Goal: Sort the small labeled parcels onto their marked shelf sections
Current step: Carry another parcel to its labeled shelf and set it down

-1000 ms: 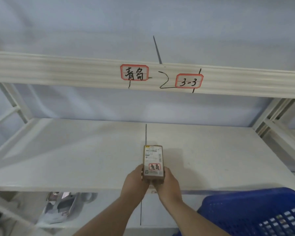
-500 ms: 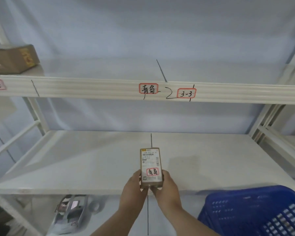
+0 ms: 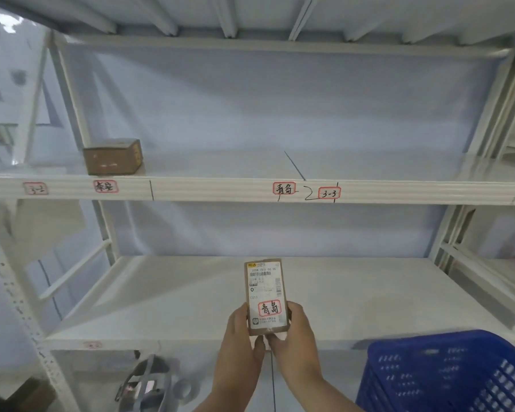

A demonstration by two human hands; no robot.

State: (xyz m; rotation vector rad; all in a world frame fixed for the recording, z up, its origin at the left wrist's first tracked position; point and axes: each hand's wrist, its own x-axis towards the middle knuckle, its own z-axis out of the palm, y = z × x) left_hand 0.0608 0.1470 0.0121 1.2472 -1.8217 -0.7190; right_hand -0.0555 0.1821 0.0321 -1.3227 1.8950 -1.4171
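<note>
Fingers [image 3: 252,347] of the left hand [image 3: 241,340] and of the right hand [image 3: 295,337] wrap the lower end of a small brown cardboard parcel [image 3: 266,295], one hand on each long side, thumbs pressed against its edges and the remaining fingers curled beneath its bottom edge. Both sets of fingers are closed narrowly on the parcel, which stands upright between them, its upper two thirds rising clear of the hands. It is held in the air in front of the white lower shelf board [image 3: 191,298], about at the middle of the shelf's width.

Slim and oblong, the parcel carries a white shipping label over most of its front, with a yellow strip at the top, a barcode below that, and fine print too small to read. Near the bottom sits a red-bordered sticker [image 3: 270,307] with two handwritten black characters.

On the white front beam of the shelf above [image 3: 208,190], a red-bordered tag [image 3: 284,188] bears like-looking characters, just left of a tag marked 3-3 [image 3: 329,193]. Farther left on that upper shelf rests a brown cardboard box [image 3: 112,156]. A blue perforated plastic basket [image 3: 446,373] stands at the lower right.
</note>
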